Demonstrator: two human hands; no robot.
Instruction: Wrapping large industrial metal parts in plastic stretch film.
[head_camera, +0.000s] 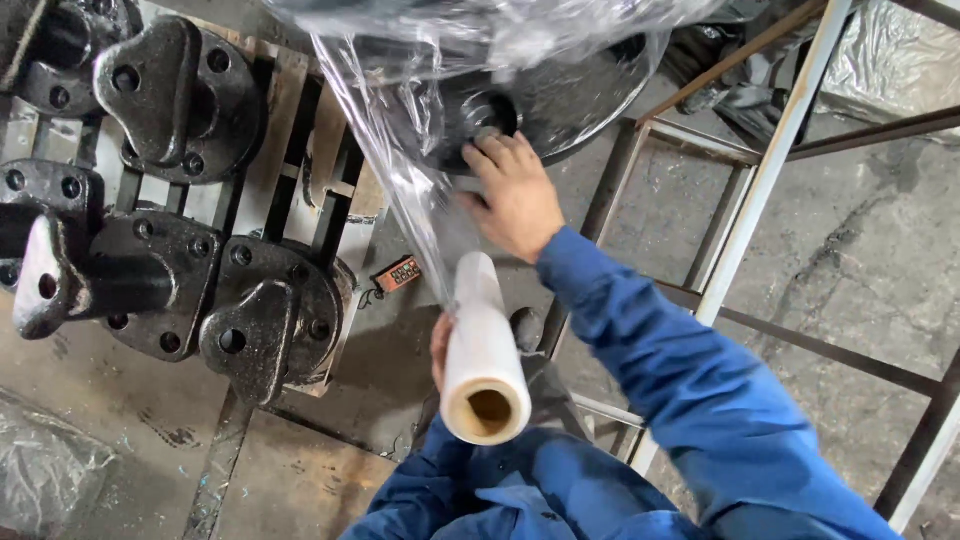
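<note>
The person stands over a big dark metal disc (560, 95), half draped in clear plastic film (400, 170), at the far middle of the scene. The right hand (515, 195) lies flat against the disc beside its centre hole, fingers spread and pressing the film down, clenched on nothing. The left hand (441, 350) is mostly hidden behind the roll of film (483, 350); it seems wrapped around the roll's near end, holding it upright and tilted, with a sheet running from the roll up to the disc.

The roll looks light and stiff, a cardboard core showing at its open end, and it is best held around the barrel or through the core so it can turn. The film itself is thin, soft and clingy, likely to tear or bunch if pulled unevenly. The disc looks heavy and rigid, with hard edges.

To the left, black cast flanges (180, 95) sit on a wooden pallet (290, 110), a small orange remote (398, 274) on the floor beside it. A metal frame (770, 170) stands on the right.
</note>
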